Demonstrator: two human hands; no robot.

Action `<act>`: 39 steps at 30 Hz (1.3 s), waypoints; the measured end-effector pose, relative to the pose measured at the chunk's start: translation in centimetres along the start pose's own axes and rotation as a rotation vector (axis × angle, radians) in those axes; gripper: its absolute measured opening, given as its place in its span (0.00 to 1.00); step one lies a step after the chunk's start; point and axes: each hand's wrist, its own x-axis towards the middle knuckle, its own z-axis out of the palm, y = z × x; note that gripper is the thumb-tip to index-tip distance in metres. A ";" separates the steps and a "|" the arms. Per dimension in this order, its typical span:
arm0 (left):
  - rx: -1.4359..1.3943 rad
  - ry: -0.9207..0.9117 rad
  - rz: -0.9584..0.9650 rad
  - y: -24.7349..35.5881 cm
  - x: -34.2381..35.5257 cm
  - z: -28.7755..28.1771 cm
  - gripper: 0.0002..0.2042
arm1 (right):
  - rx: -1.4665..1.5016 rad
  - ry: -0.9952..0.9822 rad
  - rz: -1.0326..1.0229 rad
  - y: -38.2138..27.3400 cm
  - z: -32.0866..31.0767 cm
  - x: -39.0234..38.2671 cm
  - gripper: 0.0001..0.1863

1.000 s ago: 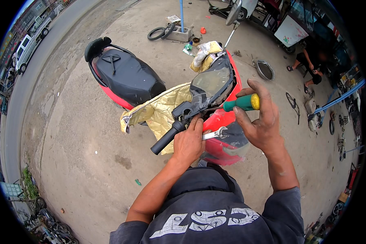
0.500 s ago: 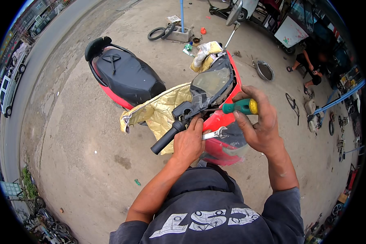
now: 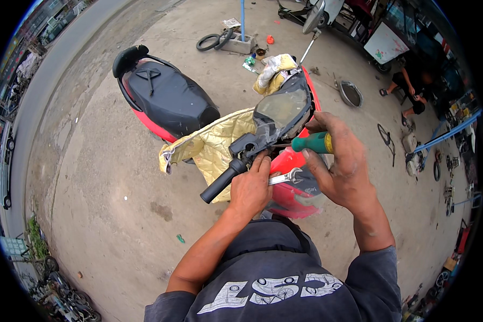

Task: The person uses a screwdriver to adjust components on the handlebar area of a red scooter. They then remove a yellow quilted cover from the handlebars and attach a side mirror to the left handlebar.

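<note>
A scooter's black handlebar grip [image 3: 219,183] and switch housing [image 3: 244,144] sit over red front bodywork [image 3: 287,203]. My left hand [image 3: 249,188] grips a steel wrench [image 3: 285,177], its fingertips reaching beneath the handlebar beside the housing. My right hand [image 3: 342,167] is closed round a green screwdriver [image 3: 308,143] with a yellow end, held level, its shaft pointing left into the area beside the housing; the tip is hidden. Yellow quilted fabric [image 3: 212,153] drapes below the bar. A clouded dark instrument cover [image 3: 279,107] lies above both hands.
Behind are the black seat [image 3: 172,102], a mirror [image 3: 313,16], a blue pole on a concrete block [image 3: 236,46], tyres [image 3: 208,42] and a metal basin [image 3: 350,94]. A seated person [image 3: 410,86] is among parts at right. A road with a vehicle [image 3: 1,166] runs along the left.
My right hand and the screwdriver have shifted slightly left and down. My left hand stays at the handlebar with the wrench. The vehicle on the road has moved toward the lower left.
</note>
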 end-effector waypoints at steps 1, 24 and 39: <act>-0.005 0.013 -0.005 -0.1 -0.1 0.3 0.25 | 0.019 0.001 0.009 -0.1 0.0 0.0 0.30; -0.036 0.206 0.029 -0.7 -1.9 0.1 0.21 | -0.113 -0.107 0.016 -0.6 -0.1 0.2 0.29; -0.177 0.278 0.087 -1.2 -2.7 0.7 0.22 | -0.017 -0.058 -0.034 -1.0 0.5 0.6 0.29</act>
